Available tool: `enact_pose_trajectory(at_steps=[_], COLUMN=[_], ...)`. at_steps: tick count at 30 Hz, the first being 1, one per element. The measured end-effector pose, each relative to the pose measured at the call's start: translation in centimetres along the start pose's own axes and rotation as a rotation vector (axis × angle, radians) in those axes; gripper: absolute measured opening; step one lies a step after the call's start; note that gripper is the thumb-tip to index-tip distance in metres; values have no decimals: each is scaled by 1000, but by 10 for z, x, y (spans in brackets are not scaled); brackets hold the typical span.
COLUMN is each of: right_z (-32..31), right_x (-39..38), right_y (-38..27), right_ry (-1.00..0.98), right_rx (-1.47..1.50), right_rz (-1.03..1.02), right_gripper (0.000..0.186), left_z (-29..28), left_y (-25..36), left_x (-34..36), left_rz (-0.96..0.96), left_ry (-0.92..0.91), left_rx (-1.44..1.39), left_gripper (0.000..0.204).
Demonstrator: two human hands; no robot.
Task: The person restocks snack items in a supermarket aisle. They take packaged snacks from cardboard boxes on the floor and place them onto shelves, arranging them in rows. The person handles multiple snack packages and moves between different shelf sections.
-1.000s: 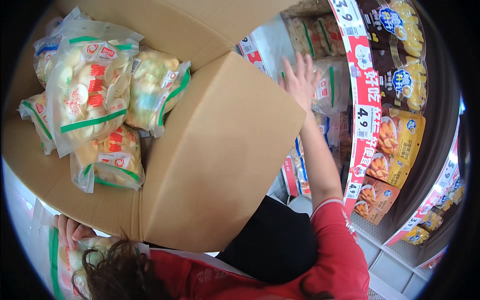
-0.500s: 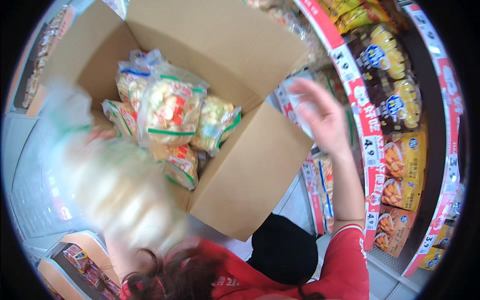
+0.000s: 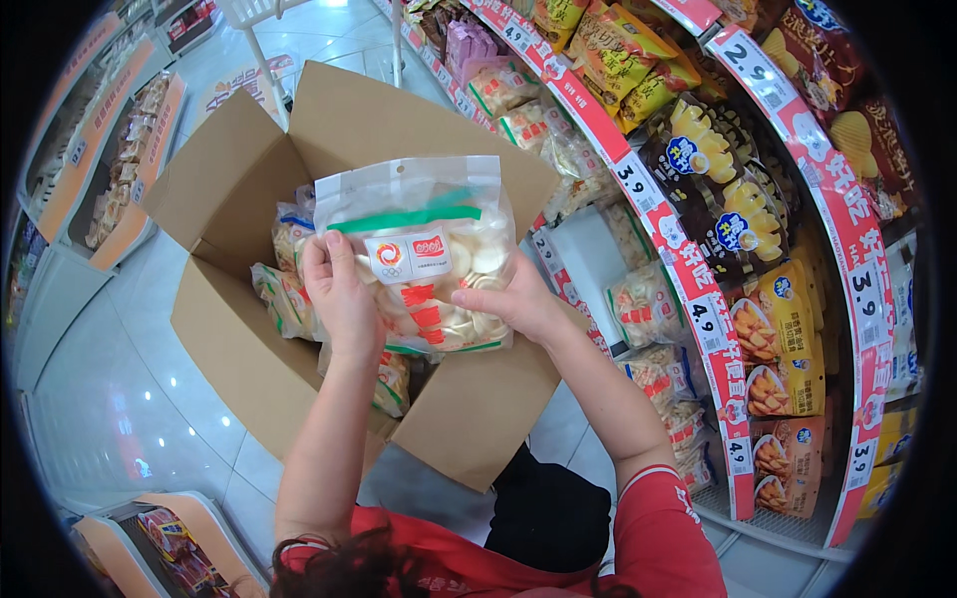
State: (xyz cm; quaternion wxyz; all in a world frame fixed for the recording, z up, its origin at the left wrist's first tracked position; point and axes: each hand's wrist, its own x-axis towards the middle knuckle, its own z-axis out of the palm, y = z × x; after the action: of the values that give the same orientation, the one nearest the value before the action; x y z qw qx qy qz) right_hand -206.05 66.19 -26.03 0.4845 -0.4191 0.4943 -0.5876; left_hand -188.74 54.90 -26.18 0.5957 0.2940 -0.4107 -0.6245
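Note:
Between my two hands is a clear snack bag [image 3: 478,261] of pale round crackers, its green-striped top edge facing away from me. My left hand [image 3: 341,294] grips its left side, thumb on the front. My right hand [image 3: 518,304] holds the right side, thumb pressed over the front. The bag hangs above an open cardboard box [image 3: 239,344], blocking part of the view into it. Inside the box lie several more bagged snacks [image 3: 284,299] with green or blue strips.
Curving along the right is a shelf with red and white price strips [image 3: 698,284]. Its lower tier holds similar bags [image 3: 643,309]; above stand yellow pouches [image 3: 783,349] and dark bags [image 3: 723,159]. Orange-edged display bins [image 3: 140,204] line the left. A white-framed stand [image 3: 254,12] is at the back.
The blurred bag at my left has come to the middle above the box. My right hand, empty and open before, now holds its right side. The view has shifted too.

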Motion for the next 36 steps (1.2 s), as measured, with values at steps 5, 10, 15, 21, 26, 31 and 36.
enact_pose_trajectory(at_steps=[5, 10, 15, 21, 26, 31, 36], right_z=[-5, -58, -134, -197, -276, -343, -390], right_x=[-10, -76, -190, -167, -56, -27, -33], right_y=[1, -11, 1, 55, 86, 104, 108], right_ry=[43, 175, 518, 684, 1185, 1458, 1462], right_rx=[39, 287, 777, 735, -118, -834, -960], right_rz=[-1, 197, 452, 323, -11, 132, 209], right_gripper=[73, 62, 48, 47, 43, 44, 44], left_z=[10, -4, -79, -130, -132, -131, -129], left_y=[4, 24, 46, 30, 30, 27, 24], left_x=[-7, -19, -87, -123, -114, -111, -109], left_rz=[4, 74, 186, 155, 154, 99, 34], left_ry=[-8, -314, -672, -813, -808, -818, -856], left_rx=[25, 383, 1317, 1561, 1566, 1549, 1610], left_gripper=[19, 19, 22, 25, 27, 19, 21])
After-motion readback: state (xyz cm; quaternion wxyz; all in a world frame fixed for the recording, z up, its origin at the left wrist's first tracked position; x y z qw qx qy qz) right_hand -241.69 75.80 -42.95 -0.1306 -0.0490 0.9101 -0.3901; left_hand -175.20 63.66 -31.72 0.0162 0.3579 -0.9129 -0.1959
